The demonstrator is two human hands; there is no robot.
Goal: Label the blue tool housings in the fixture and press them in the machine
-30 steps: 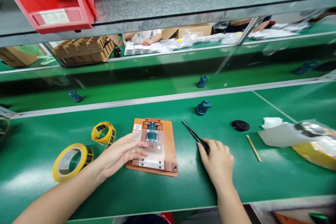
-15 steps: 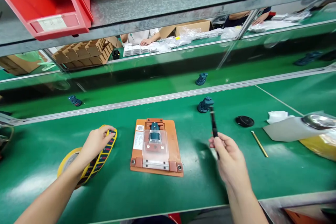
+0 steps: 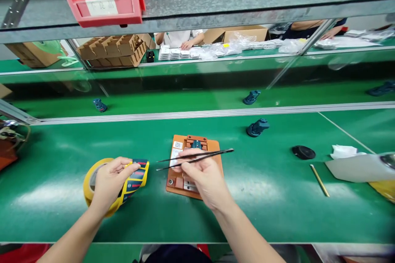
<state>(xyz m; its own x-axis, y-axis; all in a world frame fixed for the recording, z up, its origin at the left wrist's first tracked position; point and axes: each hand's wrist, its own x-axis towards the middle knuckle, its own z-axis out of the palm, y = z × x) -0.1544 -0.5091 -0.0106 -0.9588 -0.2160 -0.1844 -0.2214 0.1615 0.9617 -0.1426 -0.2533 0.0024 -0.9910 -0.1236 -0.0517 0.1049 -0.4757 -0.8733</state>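
Observation:
My left hand [image 3: 111, 181] pinches the yellow-edged strip of a label roll [image 3: 135, 181], whose dark blue labels read BOSCH. The roll's wound part lies on the table under and beside that hand. In my right hand [image 3: 205, 174] is a pair of black tweezers [image 3: 220, 153], tips apart and pointing left toward the strip without touching it. Beneath this hand lies an orange-brown fixture [image 3: 214, 148], partly covered, with a QR sticker. A dark teal part [image 3: 196, 144] sits in the fixture's upper end.
Another dark teal part [image 3: 257, 127] stands farther back. To the right are a black round piece [image 3: 303, 152], a thin brass-coloured rod [image 3: 319, 181] and a whitish bottle [image 3: 354, 168]. A red bin [image 3: 108, 10] rests on the overhead shelf. Co-workers' hands show beyond the partition.
My right hand has swung left from beside the fixture to over it, turning the tweezers so they point left. The left hand has bent the strip's end outward. The view has shifted.

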